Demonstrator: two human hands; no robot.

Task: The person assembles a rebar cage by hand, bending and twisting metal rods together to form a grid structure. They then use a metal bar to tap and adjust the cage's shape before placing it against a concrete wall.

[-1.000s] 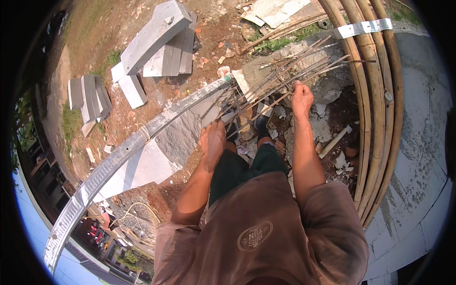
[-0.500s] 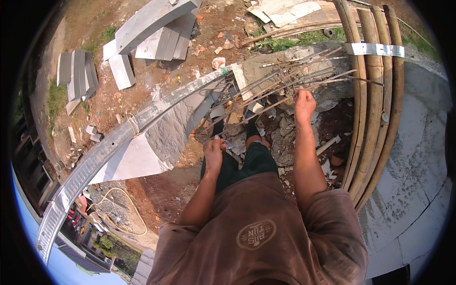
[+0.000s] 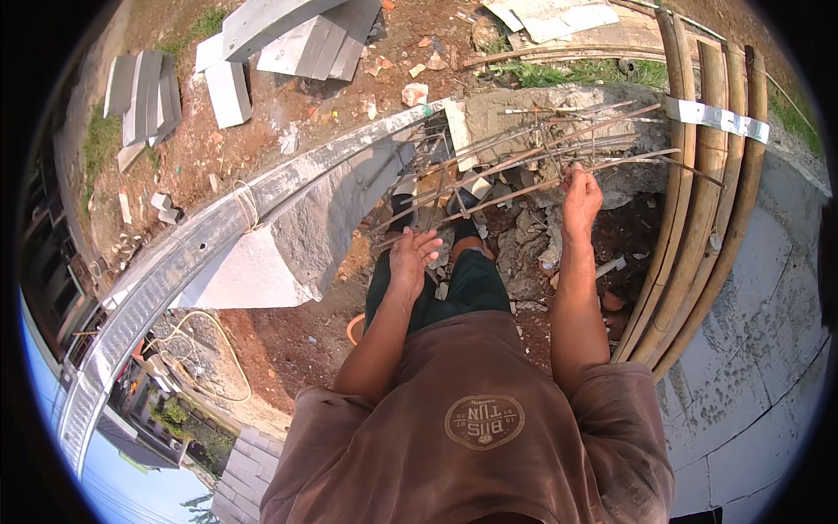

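A long cage of thin rusty rebar (image 3: 515,157) with cross ties lies across in front of me, above my feet. My right hand (image 3: 580,199) is closed at the cage's near rod, toward its right part, with the fingertips bent round it. At the cage's left end is my left hand (image 3: 410,260), open, its fingers spread and the fingertips close to the rod ends. I cannot tell whether it touches them. Below the rods show my dark boots (image 3: 461,203), partly covered by the bars.
Bamboo poles (image 3: 711,201) bound with a silvery band stand at the right, beside a grey block wall (image 3: 751,349). A metal channel beam (image 3: 209,240) curves along the left by a pale block (image 3: 236,279). Grey blocks (image 3: 229,94) lie beyond. Rubble (image 3: 528,240) surrounds my feet.
My left hand has gone from pinched fingers to spread ones at the cage's left end. My right hand stays at the near rod. The whole view has shifted slightly.
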